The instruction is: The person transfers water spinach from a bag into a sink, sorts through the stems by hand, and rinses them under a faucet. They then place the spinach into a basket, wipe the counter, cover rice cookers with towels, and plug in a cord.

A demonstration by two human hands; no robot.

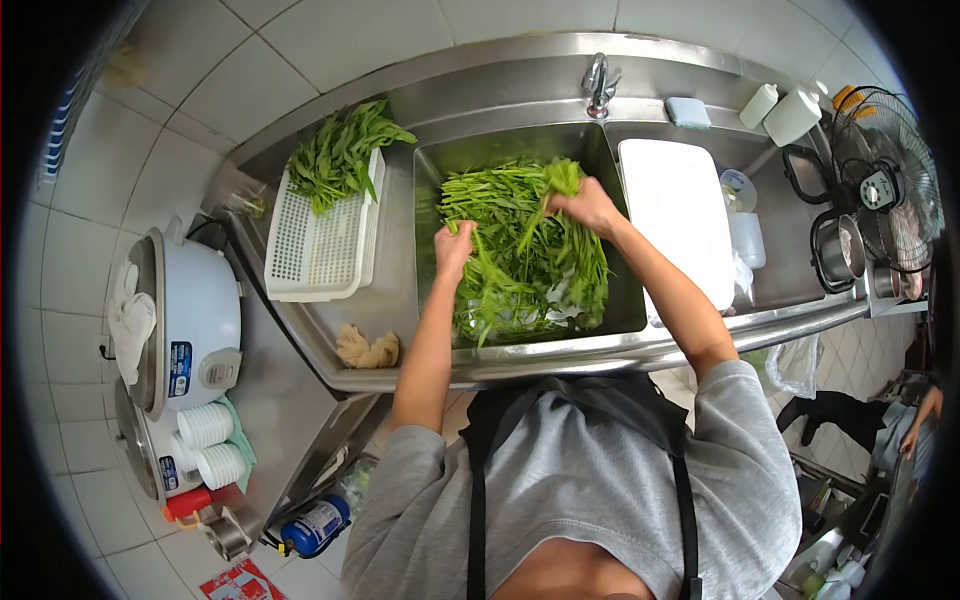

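1. While the left hand [456, 248] is closed around a few stems, the right hand [590, 207] grips a bunch of greens [525, 235], which fill much of the sink [428, 240].
2. The greens are probably light, with limp, easily bruised leaves and firmer stems, likely slippery if wet; the stems seem the best hold.
3. Around the sink is a steel counter [395, 255]: basket [318, 250] with more leaves [345, 150] left, white board [675, 220] right, tap [598, 88] far.
4. Tiled wall [360, 40] far; cooker [205, 310] left, fan [890, 185] right.

Bright light fills the fisheye-bent view, its corners falling to black.
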